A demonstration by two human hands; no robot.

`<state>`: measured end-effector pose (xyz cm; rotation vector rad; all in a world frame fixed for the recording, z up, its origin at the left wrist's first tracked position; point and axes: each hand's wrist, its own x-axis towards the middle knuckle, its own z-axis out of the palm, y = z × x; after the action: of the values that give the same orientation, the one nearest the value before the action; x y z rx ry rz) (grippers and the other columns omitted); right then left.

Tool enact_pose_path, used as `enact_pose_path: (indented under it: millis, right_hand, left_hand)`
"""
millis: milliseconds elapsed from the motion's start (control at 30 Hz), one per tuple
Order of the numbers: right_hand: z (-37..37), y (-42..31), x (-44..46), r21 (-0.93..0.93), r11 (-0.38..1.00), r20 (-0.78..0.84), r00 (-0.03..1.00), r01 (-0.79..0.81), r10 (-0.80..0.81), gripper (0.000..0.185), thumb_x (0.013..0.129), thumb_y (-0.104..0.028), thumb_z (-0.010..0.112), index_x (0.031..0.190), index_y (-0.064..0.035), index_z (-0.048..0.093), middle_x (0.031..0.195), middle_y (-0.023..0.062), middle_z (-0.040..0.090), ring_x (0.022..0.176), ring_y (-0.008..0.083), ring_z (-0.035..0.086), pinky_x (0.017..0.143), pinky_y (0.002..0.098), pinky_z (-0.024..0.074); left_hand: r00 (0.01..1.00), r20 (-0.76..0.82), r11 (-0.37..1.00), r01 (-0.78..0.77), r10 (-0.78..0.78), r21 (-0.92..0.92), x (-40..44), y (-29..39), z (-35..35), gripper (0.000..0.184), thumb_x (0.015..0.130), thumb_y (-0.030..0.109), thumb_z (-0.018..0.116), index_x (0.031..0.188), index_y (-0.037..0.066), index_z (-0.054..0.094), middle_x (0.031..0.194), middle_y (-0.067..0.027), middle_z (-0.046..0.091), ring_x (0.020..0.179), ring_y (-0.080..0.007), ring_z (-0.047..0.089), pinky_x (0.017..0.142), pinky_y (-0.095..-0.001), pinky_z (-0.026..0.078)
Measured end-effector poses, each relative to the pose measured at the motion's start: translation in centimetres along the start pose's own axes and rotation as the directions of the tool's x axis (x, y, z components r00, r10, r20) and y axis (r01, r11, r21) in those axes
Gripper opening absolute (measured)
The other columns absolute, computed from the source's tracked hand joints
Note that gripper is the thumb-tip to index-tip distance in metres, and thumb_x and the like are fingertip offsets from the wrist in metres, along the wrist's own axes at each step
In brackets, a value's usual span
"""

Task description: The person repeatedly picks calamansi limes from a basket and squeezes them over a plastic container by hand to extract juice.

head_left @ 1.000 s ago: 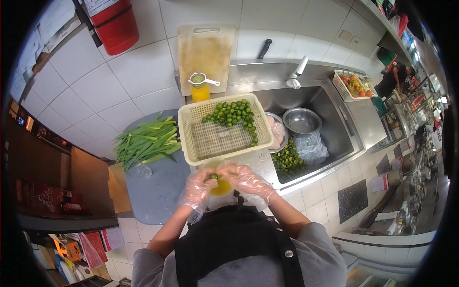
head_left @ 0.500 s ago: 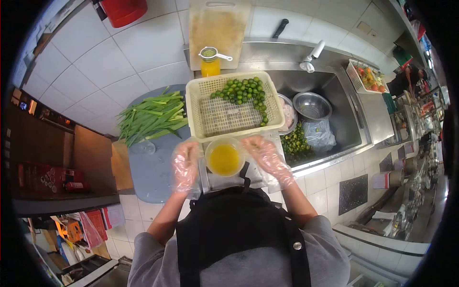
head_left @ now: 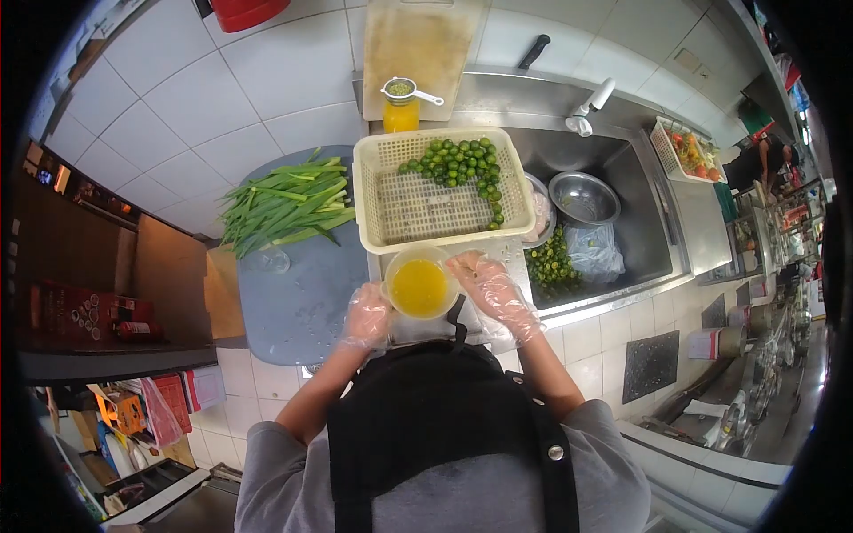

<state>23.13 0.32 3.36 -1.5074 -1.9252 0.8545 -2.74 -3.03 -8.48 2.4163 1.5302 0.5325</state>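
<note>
A round, clear bowl (head_left: pixel 418 252) with yellow juice (head_left: pixel 419 289) in it is just in front of a big cream basket (head_left: pixel 422 211), right between the person's two hands. I see thin see-through gloves on both of them. The left hand (head_left: pixel 367 315) is up against the left side of the bowl with its fingers bent, but I can't tell if it grips. The right hand (head_left: pixel 491 291) is curled near the bowl's other side, and I can't tell if its fingers are pinched together or holding anything. The two hands are apart from each other.

Lots of little round green fruits (head_left: pixel 458 164) sit at the back and right of the basket. Long green leaves (head_left: pixel 298 200) lie in a pile on the grey bench (head_left: pixel 302 311) to the left. Behind the basket is a jar (head_left: pixel 401 117) of orange stuff, with a small strainer (head_left: pixel 399 89) on top. In the sink (head_left: pixel 644 226) I see cut green fruits (head_left: pixel 553 266), a plastic bag (head_left: pixel 595 253) and a shiny metal bowl (head_left: pixel 584 202).
</note>
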Motion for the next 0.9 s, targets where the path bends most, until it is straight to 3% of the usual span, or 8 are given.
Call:
enact_pose_path:
  millis: [267, 300, 333, 400, 467, 667, 767, 900]
  right_hand:
    - [-0.8, -0.8, -0.6, 0.005, 0.998, -0.065, 0.996, 0.058, -0.057, 0.027, 0.101, -0.026, 0.054, 0.106, -0.0013, 0.065, 0.094, 0.0204, 0.066, 0.088, 0.0386, 0.065, 0.080, 0.0444, 0.0508]
    - [-0.9, -1.2, -0.6, 0.006, 0.998, -0.068, 0.996, 0.060, -0.059, 0.027, 0.101, -0.026, 0.054, 0.106, -0.0013, 0.065, 0.094, 0.0204, 0.066, 0.088, 0.0386, 0.065, 0.080, 0.0444, 0.0508]
    - [-0.9, -1.8, -0.6, 0.168, 0.986, 0.029, 0.999, -0.019, 0.015, 0.030, 0.101, -0.028, 0.056, 0.110, -0.0008, 0.065, 0.096, 0.0180, 0.068, 0.087, 0.0324, 0.067, 0.081, 0.0414, 0.0513]
    - [-0.9, -3.4, -0.3, 0.317, 0.943, 0.133, 0.989, -0.098, 0.058, 0.033, 0.100, -0.030, 0.057, 0.113, -0.0003, 0.065, 0.098, 0.0156, 0.070, 0.087, 0.0263, 0.069, 0.083, 0.0384, 0.0518]
    - [-0.3, -5.5, -0.1, 0.531, 0.800, 0.327, 0.939, -0.279, 0.110, 0.040, 0.099, -0.034, 0.060, 0.117, 0.0001, 0.065, 0.103, 0.0105, 0.070, 0.090, 0.0161, 0.067, 0.085, 0.0334, 0.0517]
    - [3.2, -1.6, 1.0, 0.685, 0.696, 0.176, 0.976, -0.216, 0.130, 0.036, 0.091, -0.026, 0.071, 0.112, 0.0017, 0.066, 0.101, 0.0103, 0.069, 0.092, 0.0147, 0.064, 0.084, 0.0314, 0.0513]
    - [2.3, -1.6, 0.7, 0.665, 0.705, 0.207, 0.968, -0.247, 0.144, 0.034, 0.089, -0.025, 0.073, 0.110, 0.0017, 0.067, 0.100, 0.0108, 0.070, 0.093, 0.0150, 0.064, 0.085, 0.0320, 0.0515]
    - [3.2, -0.2, 0.3, 0.631, 0.733, 0.215, 0.965, -0.253, 0.149, 0.034, 0.088, -0.025, 0.073, 0.107, 0.0022, 0.068, 0.099, 0.0111, 0.071, 0.093, 0.0169, 0.066, 0.085, 0.0338, 0.0522]
  left_hand:
    - [0.991, 0.051, 0.982, 0.127, -0.121, -0.143, -0.9, 1.0, -5.0, 0.028, 0.077, 0.017, 0.073, 0.100, 0.002, 0.065, 0.092, -0.0128, 0.066, 0.076, -0.0303, 0.064, 0.074, -0.0440, 0.053]
    - [0.952, 0.052, 0.784, 0.280, -0.303, -0.554, -1.4, 1.2, -5.6, 0.029, 0.079, 0.013, 0.075, 0.103, 0.003, 0.063, 0.094, -0.0105, 0.066, 0.081, -0.0263, 0.063, 0.077, -0.0411, 0.053]
    - [0.880, 0.130, 0.407, 0.337, -0.456, -0.849, -1.4, 2.0, -7.0, 0.031, 0.080, 0.009, 0.077, 0.107, 0.004, 0.062, 0.095, -0.0082, 0.067, 0.085, -0.0223, 0.063, 0.080, -0.0383, 0.053]
    - [0.878, 0.170, 0.381, 0.359, -0.447, -0.852, 0.4, 4.0, -10.6, 0.034, 0.079, 0.008, 0.081, 0.108, 0.005, 0.062, 0.101, -0.0042, 0.065, 0.093, -0.0158, 0.061, 0.084, -0.0337, 0.053]
    - [0.934, 0.050, 0.652, 0.284, -0.353, -0.703, 2.0, 5.4, -11.5, 0.037, 0.079, 0.010, 0.081, 0.110, 0.004, 0.062, 0.104, -0.0060, 0.065, 0.097, -0.0173, 0.061, 0.087, -0.0344, 0.053]
    - [0.957, -0.012, 0.625, 0.180, -0.290, -0.760, 4.8, 6.8, -8.4, 0.035, 0.081, 0.014, 0.081, 0.110, 0.003, 0.065, 0.105, -0.0079, 0.067, 0.099, -0.0189, 0.065, 0.088, -0.0350, 0.053]
    - [0.919, 0.087, 0.531, 0.297, -0.384, -0.794, 5.2, 7.6, -9.3, 0.025, 0.085, 0.008, 0.077, 0.107, 0.001, 0.068, 0.101, -0.0081, 0.071, 0.090, -0.0154, 0.067, 0.082, -0.0315, 0.054]
    - [0.933, 0.227, 0.356, 0.320, -0.278, -0.878, 5.4, 5.4, -7.3, 0.027, 0.086, 0.005, 0.075, 0.110, -0.003, 0.067, 0.104, -0.0106, 0.072, 0.092, -0.0178, 0.069, 0.084, -0.0332, 0.056]
